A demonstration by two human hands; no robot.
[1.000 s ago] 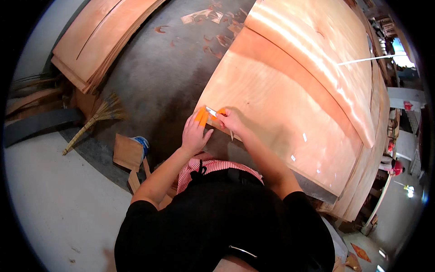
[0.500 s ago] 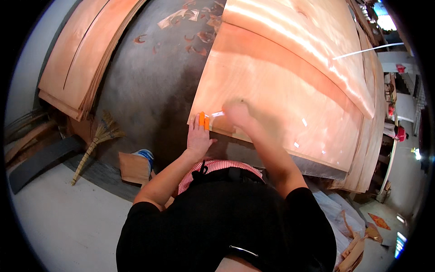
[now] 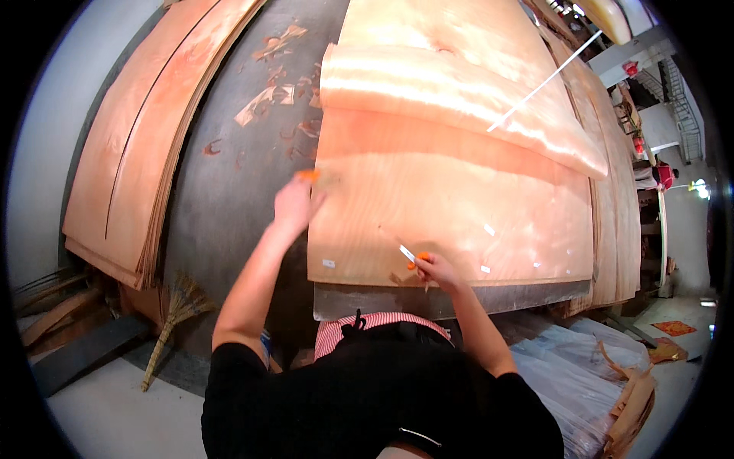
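Note:
A wide sheet of thin wood veneer [image 3: 428,191] lies on the dark table, its far part folded back in a shiny curl [image 3: 428,73]. My left hand [image 3: 293,205], blurred by motion, is over the sheet's left edge with its fingers round a small orange object [image 3: 308,175] whose kind I cannot make out. Near the front edge my right hand [image 3: 437,271] is closed on an orange-handled knife [image 3: 407,252], its pale blade pointing away and left. A small white patch [image 3: 329,263] sits at the sheet's near left corner; several more dot its right side.
Another veneer stack [image 3: 145,145] stands at the left. Wood scraps [image 3: 264,103] litter the dark tabletop [image 3: 222,191] between. A long white strip [image 3: 543,81] crosses the curl. On the floor are a straw broom [image 3: 172,325] at left and clear plastic sheeting [image 3: 566,367] at right.
My hands have parted from the near left corner: the left moved forward with the orange object, the right moved right and nearer. A white patch now shows at that corner. The view shifted.

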